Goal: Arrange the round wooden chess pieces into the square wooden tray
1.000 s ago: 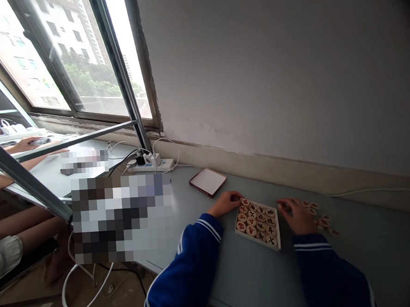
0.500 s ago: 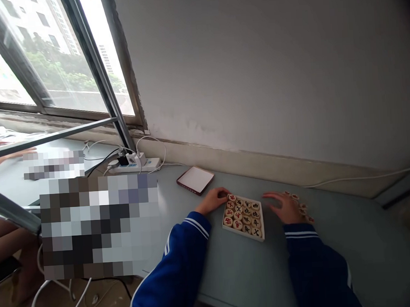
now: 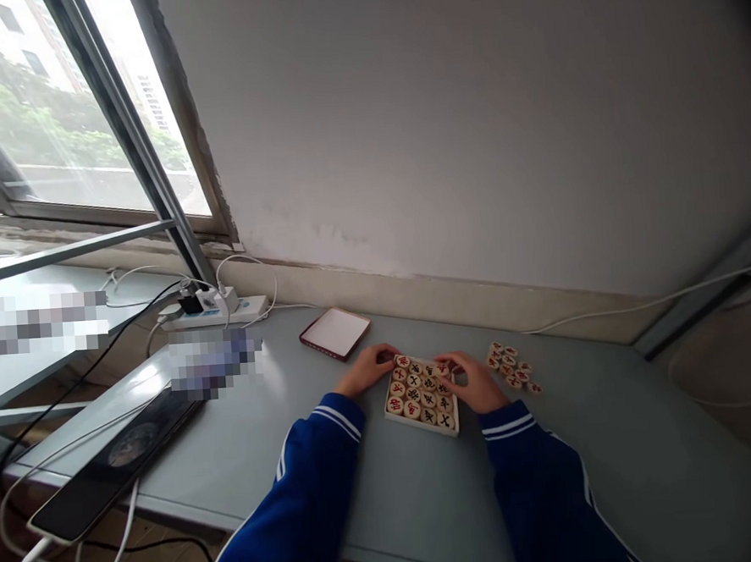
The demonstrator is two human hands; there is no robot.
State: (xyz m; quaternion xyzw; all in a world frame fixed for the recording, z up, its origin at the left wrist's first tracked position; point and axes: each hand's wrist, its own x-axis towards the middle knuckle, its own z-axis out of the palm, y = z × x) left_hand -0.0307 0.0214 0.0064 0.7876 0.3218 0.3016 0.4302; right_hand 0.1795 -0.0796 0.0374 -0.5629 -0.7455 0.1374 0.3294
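A shallow white box (image 3: 423, 428) lies on the desk, filled with rows of round wooden Chinese chess pieces marked in red or black. My left hand (image 3: 369, 369) is closed at its far left corner, thumb and fingers against the rim. Over the far right corner, my right hand (image 3: 475, 383) pinches a red-marked Chinese chess piece (image 3: 443, 368). To the right of that hand, several red-marked pieces (image 3: 509, 364) lie loose in a cluster. The box lid (image 3: 335, 333), dark red outside and white inside, rests upturned behind my left hand.
On the left, a phone (image 3: 113, 467) with a white cable extends along the desk (image 3: 271, 440). A power strip (image 3: 243, 309) with plugs and cables sits by the wall. Metal frame posts (image 3: 130, 126) stand by the window.
My right hand has moved left from the loose pieces to the box, bringing a red-marked piece. My left hand stays at the box corner. The view has shifted to the right.
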